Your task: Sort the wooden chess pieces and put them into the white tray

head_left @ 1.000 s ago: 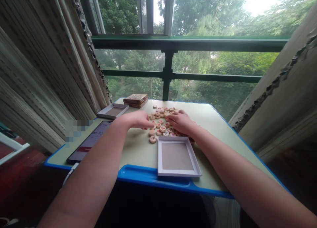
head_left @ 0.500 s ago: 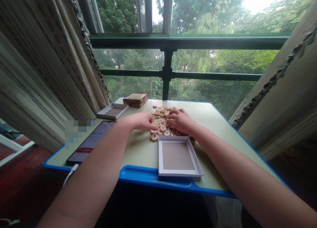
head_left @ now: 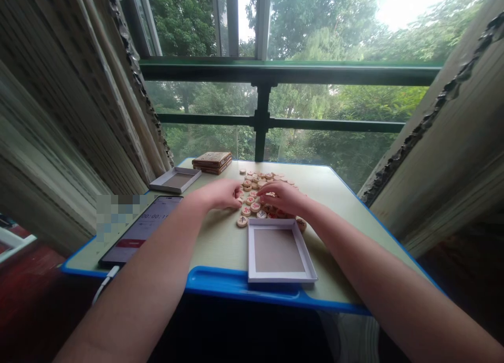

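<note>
Round wooden Chinese chess pieces (head_left: 255, 206) with red or black characters lie in a loose pile on the table. At the pile's left side, my left hand (head_left: 224, 194) is closed, its curled fingertips against a Chinese chess piece at the edge; part of the grip is hidden. My right hand (head_left: 282, 196) reaches over the pile from the right. Its fingers are bent and apart, with the thumb below them, and it covers several pieces. Just in front of the pile stands a shallow white box (head_left: 280, 250) with nothing in it.
Behind my left arm are a second shallow box (head_left: 176, 180), a stack of brown patterned boxes (head_left: 211, 162) and a phone (head_left: 136, 229) showing a timer, with a white cable. The table (head_left: 338, 205) has a blue rim and stands against a window railing (head_left: 291, 73), between curtains.
My right hand has shifted left across the pile, its fingers closer to my left hand. My left fingers have drawn back slightly, uncovering pieces between the hands. The view has tilted a little.
</note>
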Motion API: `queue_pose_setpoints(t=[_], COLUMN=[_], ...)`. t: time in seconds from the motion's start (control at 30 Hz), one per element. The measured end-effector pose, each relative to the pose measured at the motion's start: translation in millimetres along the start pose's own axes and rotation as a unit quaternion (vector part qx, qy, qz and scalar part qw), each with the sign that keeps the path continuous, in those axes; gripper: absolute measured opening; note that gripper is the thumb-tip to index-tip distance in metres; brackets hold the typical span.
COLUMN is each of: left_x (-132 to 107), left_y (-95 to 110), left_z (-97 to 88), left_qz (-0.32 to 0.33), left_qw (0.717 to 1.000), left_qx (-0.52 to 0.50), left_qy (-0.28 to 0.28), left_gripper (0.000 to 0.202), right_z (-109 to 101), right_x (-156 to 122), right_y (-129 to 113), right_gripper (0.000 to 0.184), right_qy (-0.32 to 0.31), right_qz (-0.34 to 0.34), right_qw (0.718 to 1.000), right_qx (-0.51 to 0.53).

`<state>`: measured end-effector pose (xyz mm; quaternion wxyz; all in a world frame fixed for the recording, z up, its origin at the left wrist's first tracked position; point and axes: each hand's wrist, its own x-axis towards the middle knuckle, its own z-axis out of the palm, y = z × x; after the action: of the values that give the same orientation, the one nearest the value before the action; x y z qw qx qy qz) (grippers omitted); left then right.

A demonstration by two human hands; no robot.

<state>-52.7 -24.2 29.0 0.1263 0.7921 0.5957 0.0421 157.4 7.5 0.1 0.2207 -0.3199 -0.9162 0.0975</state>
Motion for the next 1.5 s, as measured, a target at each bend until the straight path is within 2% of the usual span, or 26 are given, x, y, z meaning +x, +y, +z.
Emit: queue_pose_setpoints(t=[0.17,0.23,0.33,0.47,0.6,0.87,1.03,1.2,1.4,1.5], left_x=[1.3,1.1,-1.1,-4.9,-4.2,-5.3,-10.1,-7.8,-6.3,-7.7], left_y=[-1.5,-1.9,-1.9,-0.1,0.7,3.7,10.1,6.2,2.6,5.0], left_z=[2.1,1.4,-1.6,-6.6,-8.1,-9.3,-12.8,-10.7,-9.1,-9.2], left_qz=[0.020,0.019,0.020,0.019,0.009,0.015,0.008,0.014,0.018,0.016], left_qw=[1.000,1.000,0.999,0.997,0.997,0.996,0.995,0.994,0.997,0.999], left_qx=[0.010,0.009,-0.003,-0.016,-0.030,-0.055,-0.057,-0.068,-0.032,0.000], left_qy=[-0.002,-0.011,-0.047,-0.076,-0.068,-0.070,-0.076,-0.082,-0.063,-0.048], left_gripper=[0.014,0.016,0.019,0.023,0.024,0.035,0.036,0.032,0.031,0.029], right_z=[2.2,2.1,1.2,1.7,3.8,-2.7,-8.4,-8.6,-6.4,-5.3], right_x=[0.7,0.3,0.2,1.5,2.3,-0.4,-3.1,-4.6,-6.4,-6.1], right_y=[0.0,0.3,0.1,1.3,5.3,8.0,10.4,13.4,12.2,7.0], right_gripper=[0.030,0.032,0.030,0.040,0.047,0.041,0.042,0.038,0.032,0.031], right_qy=[0.065,0.049,0.009,0.011,-0.030,-0.011,-0.015,-0.017,0.002,-0.016], right_qz=[0.090,0.105,0.098,0.101,0.080,0.093,0.121,0.132,0.124,0.113], right_qw=[0.993,0.992,0.993,0.990,0.988,0.984,0.977,0.973,0.977,0.980], right_qx=[-0.025,-0.050,-0.071,-0.099,-0.128,-0.154,-0.175,-0.187,-0.173,-0.165])
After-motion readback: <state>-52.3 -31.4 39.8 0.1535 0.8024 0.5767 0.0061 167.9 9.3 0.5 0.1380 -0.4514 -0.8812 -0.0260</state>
